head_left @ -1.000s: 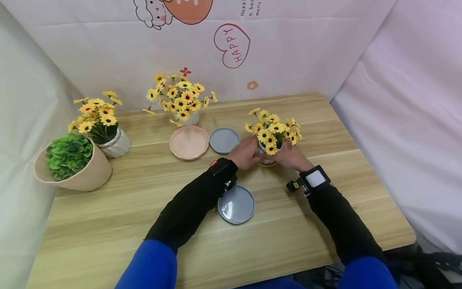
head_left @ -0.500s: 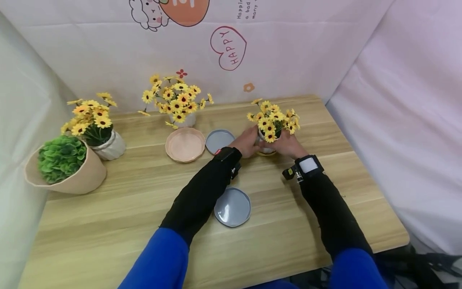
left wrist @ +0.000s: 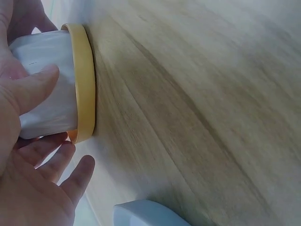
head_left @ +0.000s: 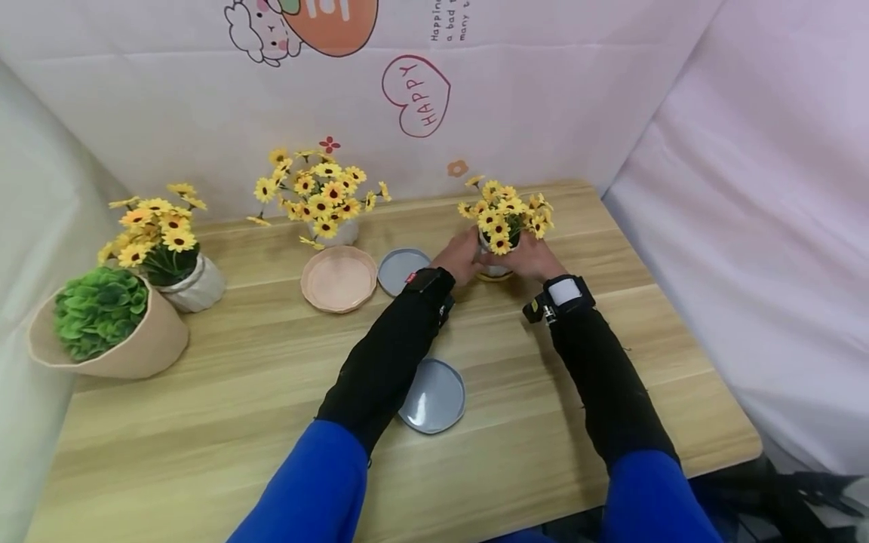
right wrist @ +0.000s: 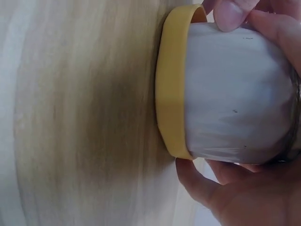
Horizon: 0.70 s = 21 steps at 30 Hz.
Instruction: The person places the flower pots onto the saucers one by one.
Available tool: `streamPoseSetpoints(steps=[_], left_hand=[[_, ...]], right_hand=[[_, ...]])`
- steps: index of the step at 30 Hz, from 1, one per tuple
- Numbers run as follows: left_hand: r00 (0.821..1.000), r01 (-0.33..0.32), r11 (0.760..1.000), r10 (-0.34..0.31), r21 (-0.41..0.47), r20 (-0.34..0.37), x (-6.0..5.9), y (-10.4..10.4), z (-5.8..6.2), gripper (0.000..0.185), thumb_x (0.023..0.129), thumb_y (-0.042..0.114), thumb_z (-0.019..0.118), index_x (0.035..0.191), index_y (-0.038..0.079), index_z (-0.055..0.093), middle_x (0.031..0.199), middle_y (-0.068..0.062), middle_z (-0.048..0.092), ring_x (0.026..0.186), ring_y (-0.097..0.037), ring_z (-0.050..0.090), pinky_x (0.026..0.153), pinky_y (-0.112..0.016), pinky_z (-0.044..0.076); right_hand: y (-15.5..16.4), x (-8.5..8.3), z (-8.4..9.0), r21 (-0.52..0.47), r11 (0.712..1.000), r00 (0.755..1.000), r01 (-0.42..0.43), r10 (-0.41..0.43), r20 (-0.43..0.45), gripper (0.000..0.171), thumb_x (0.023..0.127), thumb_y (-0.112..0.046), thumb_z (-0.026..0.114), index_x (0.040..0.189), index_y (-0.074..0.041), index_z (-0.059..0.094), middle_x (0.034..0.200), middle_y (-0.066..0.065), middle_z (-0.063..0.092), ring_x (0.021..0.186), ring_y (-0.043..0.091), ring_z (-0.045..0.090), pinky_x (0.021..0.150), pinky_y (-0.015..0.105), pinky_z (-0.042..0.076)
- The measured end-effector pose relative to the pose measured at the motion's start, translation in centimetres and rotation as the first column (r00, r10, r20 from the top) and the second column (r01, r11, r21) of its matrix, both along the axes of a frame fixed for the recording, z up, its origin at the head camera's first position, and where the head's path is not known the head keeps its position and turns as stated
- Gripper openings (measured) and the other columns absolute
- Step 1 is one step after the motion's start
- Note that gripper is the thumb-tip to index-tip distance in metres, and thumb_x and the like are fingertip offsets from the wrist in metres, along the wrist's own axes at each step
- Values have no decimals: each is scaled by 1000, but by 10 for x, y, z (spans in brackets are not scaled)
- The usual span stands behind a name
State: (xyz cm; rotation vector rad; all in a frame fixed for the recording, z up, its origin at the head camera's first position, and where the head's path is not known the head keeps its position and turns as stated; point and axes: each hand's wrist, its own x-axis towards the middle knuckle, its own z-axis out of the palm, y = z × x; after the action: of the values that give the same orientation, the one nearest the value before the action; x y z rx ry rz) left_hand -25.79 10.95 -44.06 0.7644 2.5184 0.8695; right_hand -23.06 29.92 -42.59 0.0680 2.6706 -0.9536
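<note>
- Pot (head_left: 495, 265), white, on yellow saucer (head_left: 490, 277), upper centre of counter (head_left: 611, 249).
- Left hand (head_left: 460, 256), right hand (head_left: 531, 260): fingers curled round pot, one each side.

The only clear word is "HAPPY", in red capitals inside a red heart outline (head_left: 416, 96) drawn on the white backdrop cloth (head_left: 543, 90), up beyond the fingers (head_left: 468, 245) of both hands and a little to their left. Higher on the same cloth, at the top edge of the head view, a few short lines of small dark print (head_left: 445, 21) are cut off; "a bad" and "many" can just be made out. Further left, white characters on an orange shape (head_left: 331, 19) beside a cartoon rabbit are cropped and cannot be read. Both wrist views show no writing.
</note>
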Motion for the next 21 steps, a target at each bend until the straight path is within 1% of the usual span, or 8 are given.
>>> streamPoseSetpoints(steps=[6, 9, 11, 14, 16, 18, 20, 21], left_hand=[[1000, 1, 1000, -1, 19, -2, -1, -2, 1, 73, 106, 20, 66, 165, 9, 25, 169, -12, 38, 158, -29, 35, 128, -40, 36], [1000, 14, 999, -14, 45, 4, 0, -10, 1, 74, 105, 24, 66, 166, 10, 25, 170, -12, 36, 158, -29, 36, 128, -41, 36], [1000, 24, 998, -25, 53, 10, 2, -17, 2, 76, 105, 26, 65, 167, 11, 24, 171, -12, 34, 158, -30, 35, 129, -42, 35], [999, 32, 998, -33, 60, 11, 4, -30, 6, 76, 104, 24, 66, 166, 9, 25, 168, -15, 37, 156, -32, 38, 127, -43, 38], [999, 37, 998, -37, 42, -9, 8, -39, 10, 78, 103, 20, 67, 167, 6, 24, 168, -17, 38, 156, -33, 38, 128, -43, 36], [998, 42, 999, -42, 1, -49, 14, -49, 15, 79, 101, 19, 68, 166, 5, 25, 166, -18, 40, 155, -34, 39, 128, -43, 36], [994, 54, 997, -58, -47, -89, 24, -58, 21, 81, 102, 21, 67, 167, 5, 23, 168, -18, 38, 157, -34, 36, 130, -43, 33], [992, 60, 996, -67, -65, -105, 30, -63, 24, 80, 102, 22, 67, 167, 6, 23, 169, -18, 37, 157, -34, 36, 131, -43, 32]], right_hand=[[-2, -3, 3, 5, 1000, 998, 28, -28, 52, 125, 78, -76, 79, 165, -3, 27, 166, 31, 34, 152, 49, 36, 122, 61, 40], [-4, -2, 5, 34, 999, 996, 35, -38, 75, 129, 79, -78, 77, 166, 0, 22, 167, 34, 29, 154, 52, 33, 122, 62, 39], [-6, 0, 6, 46, 999, 997, 28, -31, 65, 129, 80, -79, 75, 166, 0, 20, 168, 35, 28, 154, 52, 32, 122, 63, 39], [-7, 6, 8, 42, 999, 1000, 2, -2, 1, 123, 83, -76, 75, 167, -4, 22, 166, 33, 33, 152, 51, 36, 122, 63, 39], [-8, 12, 8, -2, 999, 996, -44, 44, -80, 113, 85, -67, 79, 167, -13, 24, 165, 26, 39, 151, 46, 40, 123, 63, 37], [-9, 20, 9, -46, 995, 985, -92, 84, -153, 107, 86, -56, 84, 168, -22, 24, 165, 18, 42, 152, 41, 41, 125, 62, 34], [-11, 30, 11, -45, 990, 972, -135, 123, -199, 107, 86, -51, 86, 169, -28, 21, 167, 14, 39, 155, 41, 36, 128, 65, 25], [-12, 37, 13, -29, 991, 973, -131, 123, -193, 113, 86, -52, 86, 170, -25, 15, 171, 19, 32, 156, 45, 31, 128, 68, 24]])
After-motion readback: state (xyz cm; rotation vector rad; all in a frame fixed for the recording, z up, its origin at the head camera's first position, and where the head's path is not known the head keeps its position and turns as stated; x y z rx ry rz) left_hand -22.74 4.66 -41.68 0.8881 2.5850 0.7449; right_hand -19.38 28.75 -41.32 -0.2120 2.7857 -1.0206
